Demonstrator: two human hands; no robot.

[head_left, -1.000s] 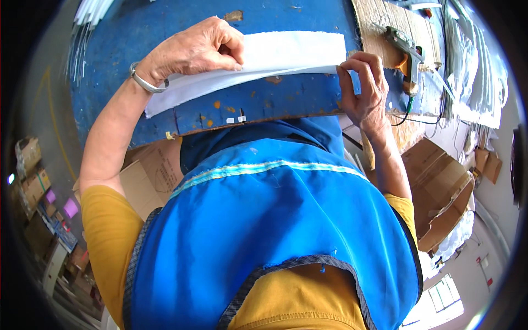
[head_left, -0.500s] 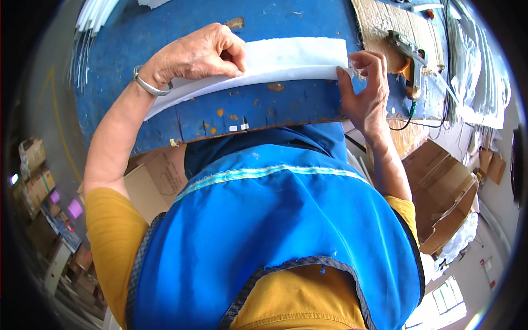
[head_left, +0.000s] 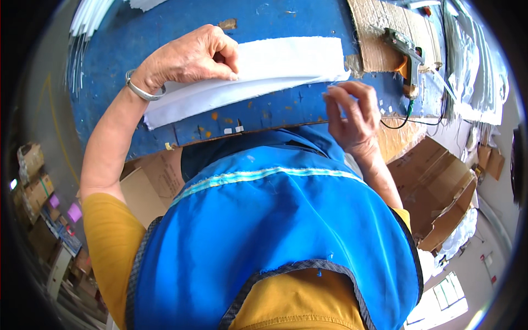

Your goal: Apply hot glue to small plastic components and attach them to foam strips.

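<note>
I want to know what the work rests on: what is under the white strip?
The white strip lies on a blue, paint-chipped table top. The left hand presses on its upper edge. Whatever is directly beneath the strip is covered.

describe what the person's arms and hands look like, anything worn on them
Both forearms are bare, with no gloves. The left hand has a thin silver bangle at the wrist; the right hand wears nothing visible. Short mustard-yellow sleeves cover the upper arms, under a bright blue apron with a pale trim stripe.
</note>
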